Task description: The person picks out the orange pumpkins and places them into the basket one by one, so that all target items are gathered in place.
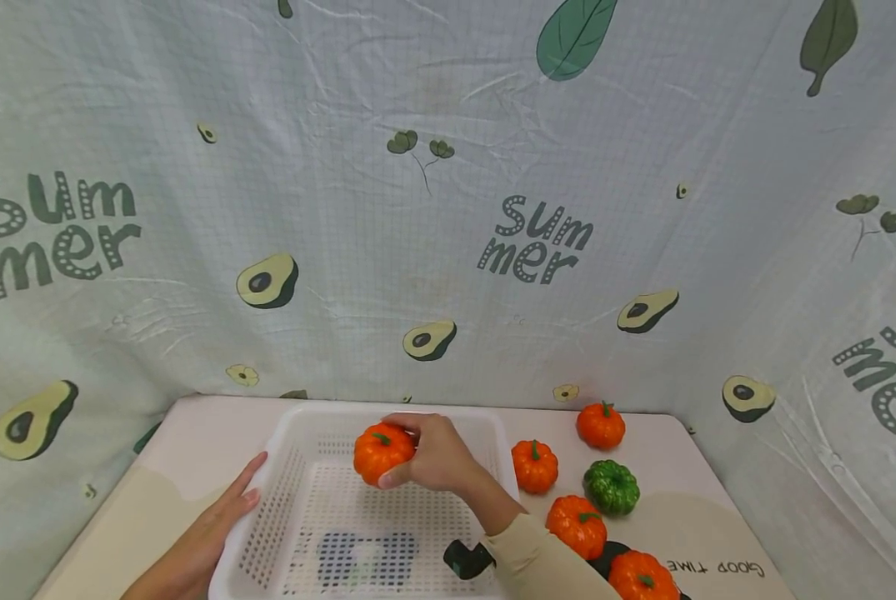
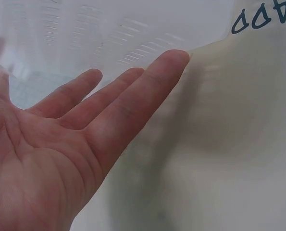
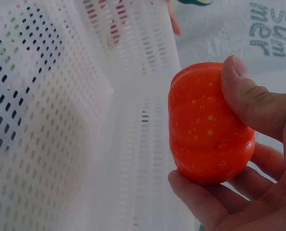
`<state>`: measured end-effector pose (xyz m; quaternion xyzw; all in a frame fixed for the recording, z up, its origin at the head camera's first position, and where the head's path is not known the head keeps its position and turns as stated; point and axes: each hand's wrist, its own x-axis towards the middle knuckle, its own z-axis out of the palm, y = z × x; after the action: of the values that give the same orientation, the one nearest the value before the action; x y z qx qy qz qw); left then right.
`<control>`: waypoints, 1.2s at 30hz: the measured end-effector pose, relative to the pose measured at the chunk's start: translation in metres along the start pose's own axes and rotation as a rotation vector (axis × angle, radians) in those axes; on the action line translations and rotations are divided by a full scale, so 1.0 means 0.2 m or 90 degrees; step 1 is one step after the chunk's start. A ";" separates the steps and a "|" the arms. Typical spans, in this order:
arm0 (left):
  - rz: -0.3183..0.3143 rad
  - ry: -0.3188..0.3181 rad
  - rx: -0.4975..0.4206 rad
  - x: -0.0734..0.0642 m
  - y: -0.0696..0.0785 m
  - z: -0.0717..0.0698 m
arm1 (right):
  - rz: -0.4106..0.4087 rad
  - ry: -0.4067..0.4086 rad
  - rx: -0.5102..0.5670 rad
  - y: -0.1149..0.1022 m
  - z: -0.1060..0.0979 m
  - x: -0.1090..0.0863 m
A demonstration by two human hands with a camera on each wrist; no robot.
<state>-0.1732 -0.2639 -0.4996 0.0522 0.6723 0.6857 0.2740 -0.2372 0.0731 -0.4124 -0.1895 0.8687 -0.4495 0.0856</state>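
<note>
Cream sleeve (image 1: 548, 562) fabric crosses the bottom of the head view, right of centre, with a black device (image 1: 468, 560) at its cuff. From it reaches the right hand (image 1: 436, 454), thumb and fingers gripping 1 orange pumpkin (image 1: 380, 457) above the white perforated basket (image 1: 271, 508) at lower centre. At lower left, the left hand (image 1: 211, 525) has its fingers extended and spread, fingertips at the basket's outer left side; whether they press it, I cannot tell. Toward the lower right, 4 other orange pumpkins (image 1: 535, 467) and 1 green pumpkin (image 1: 611, 487) sit on the pale table (image 1: 200, 433). Behind hangs a sheet (image 1: 342, 200) printed with avocados and "summer" lettering, filling the upper frame.
</note>
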 end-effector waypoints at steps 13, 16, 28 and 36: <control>-0.005 0.009 0.005 -0.01 0.01 0.02 | -0.020 -0.002 -0.002 0.00 0.07 0.04; -0.005 0.012 0.009 -0.01 0.01 0.02 | -0.018 0.001 -0.006 0.00 0.09 0.05; -0.007 0.038 0.029 -0.01 0.02 0.03 | -0.031 -0.002 -0.043 -0.01 0.13 0.08; 0.007 0.035 0.037 -0.01 0.02 0.03 | -0.009 -0.005 -0.032 -0.03 0.15 0.10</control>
<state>-0.1709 -0.2598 -0.4943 0.0449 0.6989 0.6686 0.2500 -0.2438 0.0397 -0.4246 -0.1999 0.8781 -0.4271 0.0812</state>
